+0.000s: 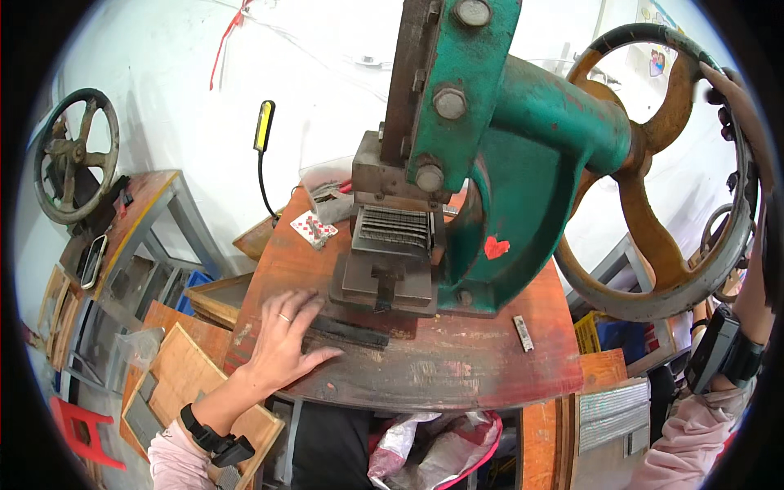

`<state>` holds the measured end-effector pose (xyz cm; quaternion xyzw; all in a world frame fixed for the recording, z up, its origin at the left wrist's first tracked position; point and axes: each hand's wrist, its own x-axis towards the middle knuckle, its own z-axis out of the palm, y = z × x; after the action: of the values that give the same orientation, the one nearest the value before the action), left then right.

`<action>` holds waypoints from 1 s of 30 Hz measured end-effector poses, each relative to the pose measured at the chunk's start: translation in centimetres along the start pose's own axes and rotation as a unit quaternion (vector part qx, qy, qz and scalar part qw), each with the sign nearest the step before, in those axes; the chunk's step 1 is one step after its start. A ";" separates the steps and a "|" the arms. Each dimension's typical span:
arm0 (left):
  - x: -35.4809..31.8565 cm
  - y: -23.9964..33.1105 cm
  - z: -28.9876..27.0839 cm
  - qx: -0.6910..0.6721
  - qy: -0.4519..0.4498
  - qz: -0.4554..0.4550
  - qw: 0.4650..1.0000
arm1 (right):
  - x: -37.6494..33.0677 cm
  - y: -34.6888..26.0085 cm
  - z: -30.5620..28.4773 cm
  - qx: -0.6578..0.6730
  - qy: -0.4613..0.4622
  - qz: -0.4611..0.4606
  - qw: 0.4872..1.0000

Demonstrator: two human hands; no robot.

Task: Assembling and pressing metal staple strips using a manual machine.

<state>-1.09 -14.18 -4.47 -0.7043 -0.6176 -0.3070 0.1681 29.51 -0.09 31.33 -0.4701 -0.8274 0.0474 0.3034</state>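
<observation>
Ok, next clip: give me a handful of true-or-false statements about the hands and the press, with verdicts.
1. The right hand grips the rim of the big handwheel. True.
2. The left hand holds a playing card in the air. False: it lies flat, fingers spread, on the red table, over a dark flat bar; the playing card lies farther back by the press.
3. The green press has a red heart on its side. True.
4. The lamp on the bendy neck is red. False: its head is yellow.
5. A ring is on one finger of the left hand. True.
</observation>
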 end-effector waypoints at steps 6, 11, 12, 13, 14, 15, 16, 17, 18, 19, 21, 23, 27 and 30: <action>11.3 1.4 2.5 -0.092 0.026 0.112 0.989 | 3.0 7.0 -6.9 -0.108 0.147 0.096 0.978; 16.1 1.0 4.0 -0.041 -0.085 0.098 0.991 | 5.7 11.6 -7.0 -0.196 0.286 0.017 0.938; 16.1 0.8 4.0 -0.055 -0.073 0.097 0.991 | 6.1 11.2 -6.8 -0.181 0.267 0.050 0.945; 16.0 0.8 4.1 -0.068 -0.063 0.093 0.991 | 6.0 10.7 -6.9 -0.181 0.265 0.053 0.946; 15.5 0.9 4.3 -0.032 -0.062 0.081 0.994 | 4.9 7.5 -4.5 -0.153 0.219 0.088 0.960; 15.4 1.0 4.6 -0.033 -0.063 0.083 0.994 | 3.7 5.3 -3.9 -0.129 0.179 0.122 0.968; 15.1 1.1 4.7 -0.003 -0.030 0.115 0.993 | 2.9 6.8 -6.0 -0.068 0.138 0.032 0.988; 15.0 1.3 4.9 0.026 0.001 0.145 0.989 | 2.6 6.3 -5.8 -0.068 0.138 0.032 0.988; 15.0 2.0 4.7 0.058 -0.003 0.149 0.987 | 2.2 5.5 -5.4 -0.082 0.163 0.069 0.981; 15.0 2.6 4.8 0.058 -0.002 0.149 0.987 | 1.8 5.0 -5.4 -0.095 0.189 0.106 0.972; 14.8 2.9 4.6 0.085 -0.011 0.149 0.985 | 1.8 5.7 -6.0 -0.044 0.117 0.058 0.990; 14.6 3.0 4.5 0.087 0.007 0.155 0.984 | 2.1 5.0 -5.7 -0.092 0.170 0.101 0.976; 13.3 4.2 2.4 0.034 -0.048 0.096 0.994 | 2.9 5.4 -4.3 -0.095 0.205 0.129 0.966; 11.2 5.3 0.2 -0.316 -0.118 -0.111 0.935 | 3.7 8.5 -4.3 -0.087 0.208 0.075 0.971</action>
<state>4.64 -6.42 3.29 -0.6789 -0.5783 -0.4182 -0.1726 36.87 6.71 33.42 -0.5552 -0.7092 -0.1012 0.4225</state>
